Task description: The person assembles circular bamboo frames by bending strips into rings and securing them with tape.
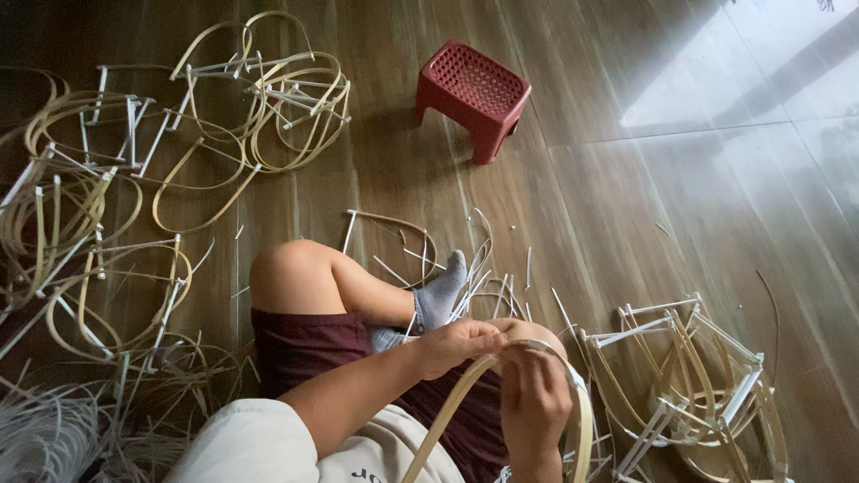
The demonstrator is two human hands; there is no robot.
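Note:
I sit on the floor with my legs crossed, one grey sock (440,295) showing. My left hand (458,344) grips the top of a bent bamboo strip loop (447,414) over my lap. My right hand (534,398) holds the same loop just to the right, fingers closed around its curved top where a white binding strip (548,346) wraps it. The loop arches down on both sides of my right forearm.
Bent bamboo frames with white ties lie heaped at the left (98,206) and at the lower right (698,385). A red plastic stool (472,89) stands on the wooden floor behind my knee. Loose strips (488,268) lie scattered by my foot.

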